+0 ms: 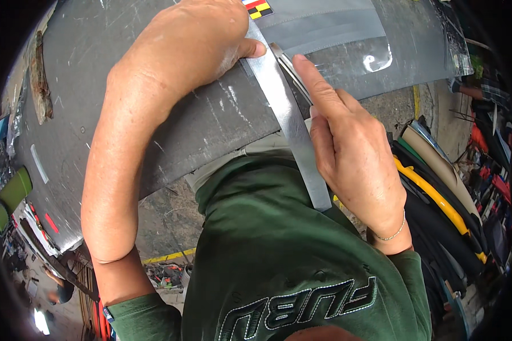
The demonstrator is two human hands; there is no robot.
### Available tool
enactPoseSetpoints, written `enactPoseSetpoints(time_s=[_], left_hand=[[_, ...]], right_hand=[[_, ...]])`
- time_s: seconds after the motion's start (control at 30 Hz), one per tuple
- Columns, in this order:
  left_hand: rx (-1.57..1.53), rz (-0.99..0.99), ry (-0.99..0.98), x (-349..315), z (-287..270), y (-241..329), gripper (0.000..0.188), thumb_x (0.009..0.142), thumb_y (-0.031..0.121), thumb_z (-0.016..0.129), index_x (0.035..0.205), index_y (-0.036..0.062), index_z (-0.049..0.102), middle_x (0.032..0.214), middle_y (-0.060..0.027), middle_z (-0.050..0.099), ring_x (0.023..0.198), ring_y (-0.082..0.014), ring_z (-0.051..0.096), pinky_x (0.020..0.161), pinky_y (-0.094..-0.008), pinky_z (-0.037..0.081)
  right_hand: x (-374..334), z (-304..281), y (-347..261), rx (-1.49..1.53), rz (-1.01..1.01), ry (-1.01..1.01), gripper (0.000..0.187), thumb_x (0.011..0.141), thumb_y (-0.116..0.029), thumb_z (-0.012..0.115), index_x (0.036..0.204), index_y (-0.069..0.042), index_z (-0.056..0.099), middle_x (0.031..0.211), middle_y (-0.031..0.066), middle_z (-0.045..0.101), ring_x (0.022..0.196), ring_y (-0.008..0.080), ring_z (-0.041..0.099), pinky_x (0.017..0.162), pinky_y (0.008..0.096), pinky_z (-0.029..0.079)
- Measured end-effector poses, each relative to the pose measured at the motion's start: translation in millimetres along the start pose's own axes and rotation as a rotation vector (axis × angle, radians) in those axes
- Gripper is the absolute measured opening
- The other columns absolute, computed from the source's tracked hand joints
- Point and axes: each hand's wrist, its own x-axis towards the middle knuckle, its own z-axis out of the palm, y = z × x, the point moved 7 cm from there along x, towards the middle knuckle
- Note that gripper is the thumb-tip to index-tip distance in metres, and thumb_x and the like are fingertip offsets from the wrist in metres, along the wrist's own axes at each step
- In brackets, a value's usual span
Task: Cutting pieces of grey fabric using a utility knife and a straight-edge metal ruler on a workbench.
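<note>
Knife alongside metal strip on grey sheet; lettering on shirt

Writing: large raised letters with pale stitched outlines cross the chest of the green shirt, upside down in this view. A small dark tag sits on the left sleeve hem; too small to read. A checkered patch in red, yellow, black and white is cut off by the top edge.

Hands: right hand grips a slim silver knife, index finger extended along it, tip pointing up and left beside the strip. Left hand has its thumb tip on the metal strip; the other fingers are hidden, so their grip cannot be told.

Position: strip runs obliquely over the bench, its lower end overhanging the near edge in front of the shirt. Grey sheet, with a stitched seam and clear pane, lies right of the strip; top cut off.

Hard to make out: glare whitens part of the pane and the strip; much of the knife's handle is covered by the right hand.
</note>
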Motion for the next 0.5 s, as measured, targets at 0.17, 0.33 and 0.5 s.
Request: enactPoseSetpoints(time_s=[0.17, 0.33, 0.5], left_hand=[[0.028, 0.061, 0.094, -4.0, -0.3, 3.8, 0.066, 0.091, 0.031, 0.075, 0.126, -0.0199, 0.053, 0.132, -0.0364, 0.055, 0.125, -0.0424, 0.060, 0.106, -0.0403, 0.050], [0.117, 0.053, 0.041, -5.2, -4.8, 10.8, 0.070, 0.090, 0.030, 0.075, 0.129, -0.0220, 0.051, 0.140, -0.0395, 0.051, 0.131, -0.0426, 0.056, 0.112, -0.0395, 0.046], [0.008, 0.025, -0.006, -3.2, -3.2, 5.6, 0.064, 0.090, 0.030, 0.075, 0.124, -0.0201, 0.054, 0.128, -0.0354, 0.057, 0.122, -0.0411, 0.060, 0.106, -0.0402, 0.050]], right_hand=[[-0.8, -0.6, 0.8, 0.002, 0.007, -0.001, 0.067, 0.091, 0.008, 0.058, 0.153, -0.016, 0.052, 0.089, 0.0210, 0.065, 0.079, 0.0403, 0.063, 0.077, 0.0465, 0.052], [-3.0, 0.0, -0.3, 0.003, -0.013, -0.006, 0.069, 0.090, 0.009, 0.058, 0.153, -0.017, 0.052, 0.089, 0.0210, 0.065, 0.079, 0.0410, 0.063, 0.077, 0.0473, 0.052], [-4.1, 0.0, 1.1, -0.006, 0.005, -0.016, 0.070, 0.090, 0.010, 0.058, 0.153, -0.019, 0.052, 0.089, 0.0197, 0.064, 0.078, 0.0391, 0.062, 0.077, 0.0462, 0.052]])
